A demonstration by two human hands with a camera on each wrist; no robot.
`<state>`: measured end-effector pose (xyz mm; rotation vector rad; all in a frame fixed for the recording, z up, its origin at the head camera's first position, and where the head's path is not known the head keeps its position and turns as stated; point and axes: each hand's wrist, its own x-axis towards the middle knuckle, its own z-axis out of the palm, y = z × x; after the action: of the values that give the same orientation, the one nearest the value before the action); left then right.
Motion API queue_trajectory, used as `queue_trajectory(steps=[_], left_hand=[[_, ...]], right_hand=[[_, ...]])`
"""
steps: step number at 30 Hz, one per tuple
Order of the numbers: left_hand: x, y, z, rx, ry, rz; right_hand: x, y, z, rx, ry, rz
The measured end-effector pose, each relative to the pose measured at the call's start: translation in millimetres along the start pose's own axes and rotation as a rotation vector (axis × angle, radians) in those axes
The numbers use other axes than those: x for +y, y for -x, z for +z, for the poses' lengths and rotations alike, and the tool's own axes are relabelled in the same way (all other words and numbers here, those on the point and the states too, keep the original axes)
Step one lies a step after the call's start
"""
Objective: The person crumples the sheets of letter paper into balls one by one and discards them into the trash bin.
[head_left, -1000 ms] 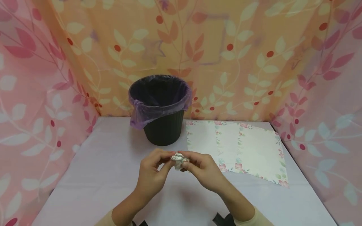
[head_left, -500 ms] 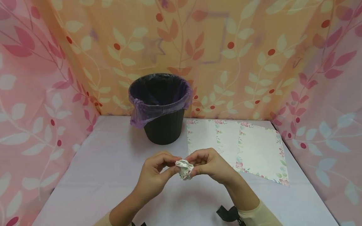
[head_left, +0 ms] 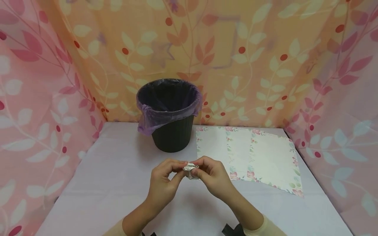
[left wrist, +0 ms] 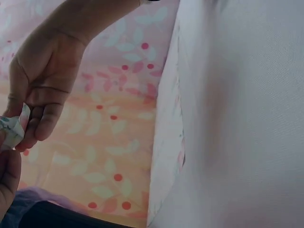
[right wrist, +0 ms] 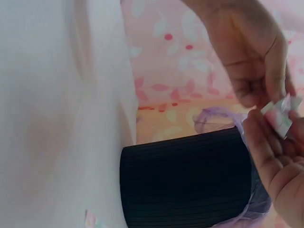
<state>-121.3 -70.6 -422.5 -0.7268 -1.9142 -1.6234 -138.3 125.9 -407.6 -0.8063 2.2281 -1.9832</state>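
A small crumpled ball of floral paper point(head_left: 190, 170) is pinched between both hands above the white table point(head_left: 103, 183). My left hand point(head_left: 165, 183) grips it from the left with thumb and curled fingers, my right hand point(head_left: 212, 177) from the right. In the left wrist view the paper wad point(left wrist: 10, 128) shows at the fingertips of the left hand point(left wrist: 40, 90). The right wrist view shows the same wad point(right wrist: 279, 116) between the right hand point(right wrist: 251, 71) and the other hand's fingers point(right wrist: 275, 166).
A black ribbed bin point(head_left: 172, 131) with a purple liner stands at the back of the table, behind the hands. Flat floral sheets of paper point(head_left: 254, 157) lie to its right. Leaf-patterned curtains point(head_left: 38, 98) enclose the table on three sides.
The hands turned and squeezed the paper ball between them, dropping slightly toward the table half a second ago and now lifted a little again. Bin and sheets have not moved.
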Motion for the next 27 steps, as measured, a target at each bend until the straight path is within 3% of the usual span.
queue_trajectory(steps=[5,11,15,19,27], left_hand=[[-4.7,-3.6,-5.8,-0.013,-0.021,-0.07],[-6.1,-6.6,-9.3,-0.005,-0.048,-0.071],[0.1,-9.6,-14.0,-0.028,0.061,-0.19],[5.4,-8.3,-13.9,-0.047,0.156,-0.295],[6.9,-3.5,-5.5,-0.004,0.162,-0.269]], right_hand=[[-5,-2,2,0.018,-0.003,0.054],[-10,-2,-10,-0.135,-0.052,0.111],[-13,0,-16,-0.207,-0.088,0.057],[-11,0,-13,-0.136,-0.061,-0.032],[-1,1,1,0.019,-0.012,-0.218]])
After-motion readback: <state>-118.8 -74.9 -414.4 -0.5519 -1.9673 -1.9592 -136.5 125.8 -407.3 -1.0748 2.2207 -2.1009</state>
